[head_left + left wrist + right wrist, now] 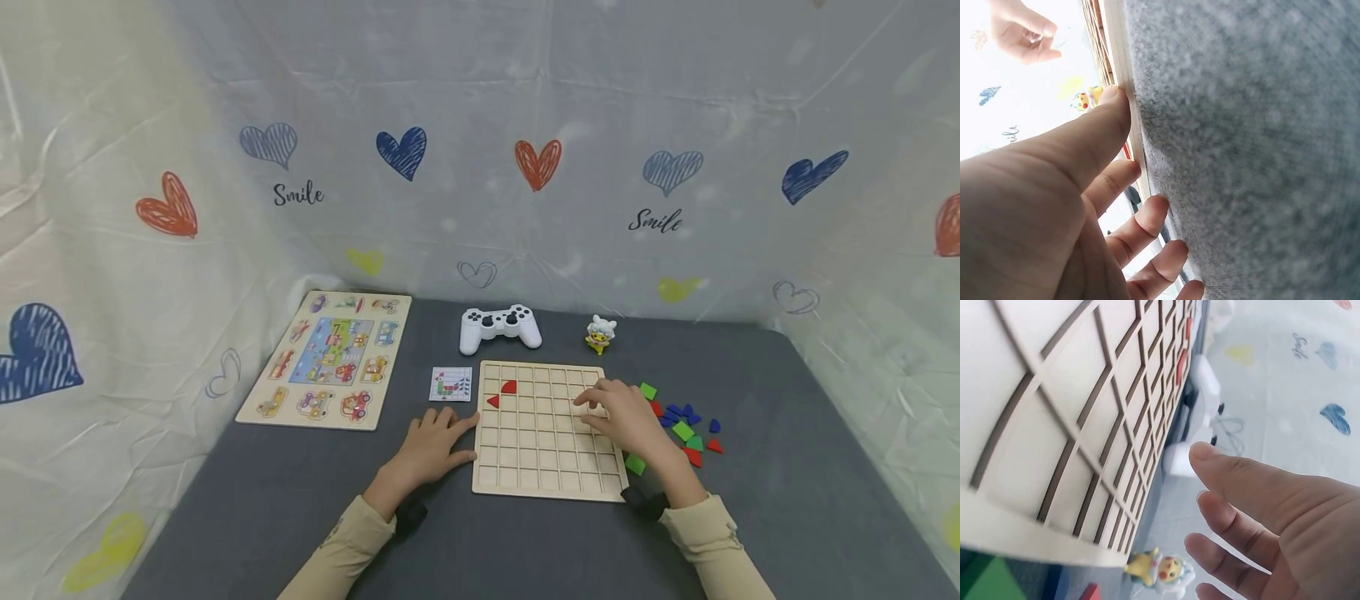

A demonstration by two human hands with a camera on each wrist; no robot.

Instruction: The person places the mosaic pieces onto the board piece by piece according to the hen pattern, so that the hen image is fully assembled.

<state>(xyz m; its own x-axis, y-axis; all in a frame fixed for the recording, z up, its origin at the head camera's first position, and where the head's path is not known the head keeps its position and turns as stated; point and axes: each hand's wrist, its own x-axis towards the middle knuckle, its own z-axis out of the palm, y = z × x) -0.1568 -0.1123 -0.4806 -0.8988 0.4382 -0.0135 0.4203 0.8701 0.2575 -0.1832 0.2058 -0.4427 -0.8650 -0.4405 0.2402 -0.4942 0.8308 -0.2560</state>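
A wooden grid board [527, 457] lies on the dark table. A red quarter-circle piece [510, 387] and a red triangle piece [493, 402] sit in its cells near the upper left. With thumb and fingertips, my left hand [429, 447] touches the board's left edge, its fingers spread apart in the left wrist view. Over the board's right part hovers my right hand [630, 419], fingers loosely bent, with nothing between thumb and fingers in the right wrist view. Beside it, right of the board, lie loose green pieces [683, 431], blue pieces [669, 422] and red pieces [693, 457], some partly hidden by that hand.
A small printed pattern card [451, 384] lies off the board's upper left corner. Behind the board are a white game controller [499, 328] and a small figurine [600, 333]. A wooden picture puzzle [330, 360] occupies the table's left side. Heart-printed sheeting [480, 225] surrounds the table.
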